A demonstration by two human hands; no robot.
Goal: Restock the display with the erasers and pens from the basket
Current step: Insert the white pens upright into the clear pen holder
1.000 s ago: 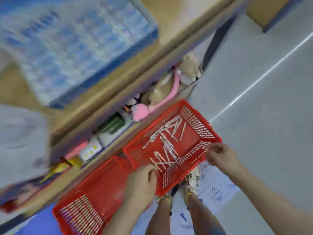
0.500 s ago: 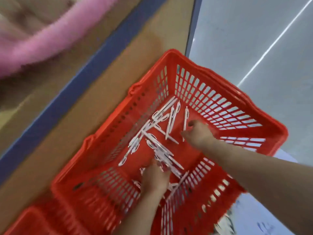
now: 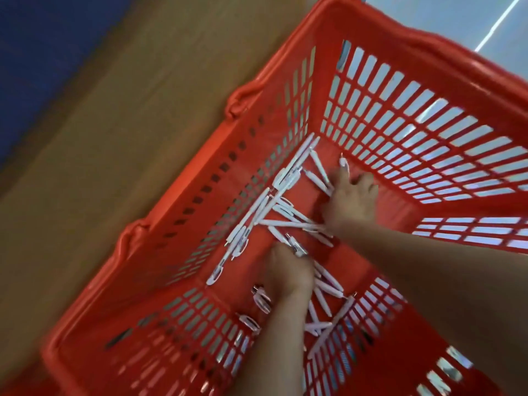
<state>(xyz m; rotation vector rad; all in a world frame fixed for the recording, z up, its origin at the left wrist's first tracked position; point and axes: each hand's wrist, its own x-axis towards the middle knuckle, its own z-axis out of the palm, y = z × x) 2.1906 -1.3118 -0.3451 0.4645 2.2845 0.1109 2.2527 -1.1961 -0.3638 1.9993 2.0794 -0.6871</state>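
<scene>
A red plastic basket (image 3: 285,90) with slotted walls fills the view, and several white pens (image 3: 257,215) lie scattered across its floor. Both my hands reach down inside it. My left hand (image 3: 288,274) is near the middle of the floor, fingers curled around the ends of a few pens (image 3: 297,248). My right hand (image 3: 353,201) rests farther in, fingers spread and pressing down on pens by the far wall. More pens (image 3: 323,310) lie under and beside my left forearm. I see no erasers.
A tan wooden shelf face (image 3: 114,138) with a dark blue strip (image 3: 43,52) runs along the basket's left side. Grey floor (image 3: 428,12) shows beyond the far rim. Two handle hinges (image 3: 240,101) stick out on the basket's left wall.
A second ago both hands held the basket's near rim by the shelf. They have since gone down into the basket onto the pens, and the view has moved in close.
</scene>
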